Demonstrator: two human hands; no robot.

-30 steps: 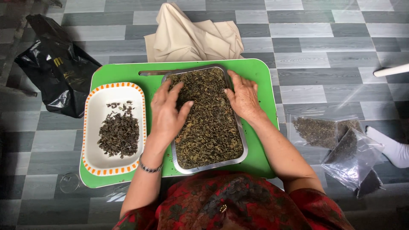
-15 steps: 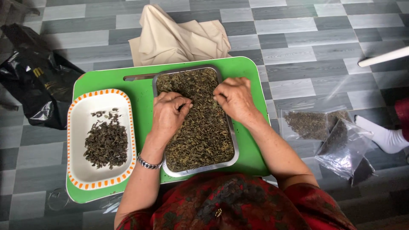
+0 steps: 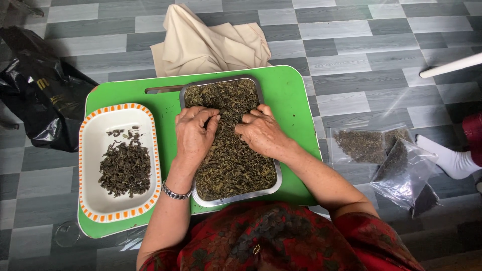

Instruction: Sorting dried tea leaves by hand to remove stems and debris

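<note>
Dried tea leaves (image 3: 233, 160) fill the rectangular metal tray (image 3: 275, 181), which sits on the right half of a green plastic tray (image 3: 296, 100); every place below is given from that metal tray. Nearest, just short of its close rim, is the person's red patterned clothing (image 3: 281, 241), with both forearms reaching out over that rim. On the left wrist, at the tray's near left corner, is a metal bracelet (image 3: 175, 192). The left hand (image 3: 193, 134) lies on the leaves in the tray's middle left part, fingers curled down with the tips pressed into the leaves. The right hand (image 3: 261, 131) lies in the middle right part, fingers likewise bent and pinched into the leaves, its tips close to those of the left hand. Whether either hand has closed on any leaves cannot be told.

Left of the metal tray, on the same green tray, lies a white dish with an orange-patterned rim (image 3: 90, 150) holding a smaller heap of darker sorted leaves (image 3: 124, 168). Right of it, on the grey tiled floor (image 3: 351, 55), lie clear plastic bags of leaves (image 3: 391, 160), and beyond them another person's white-socked foot (image 3: 449, 158). Far left lies a black plastic bag (image 3: 40, 95). Beyond the far rim, past the green tray's edge, is a crumpled beige cloth (image 3: 211, 45).
</note>
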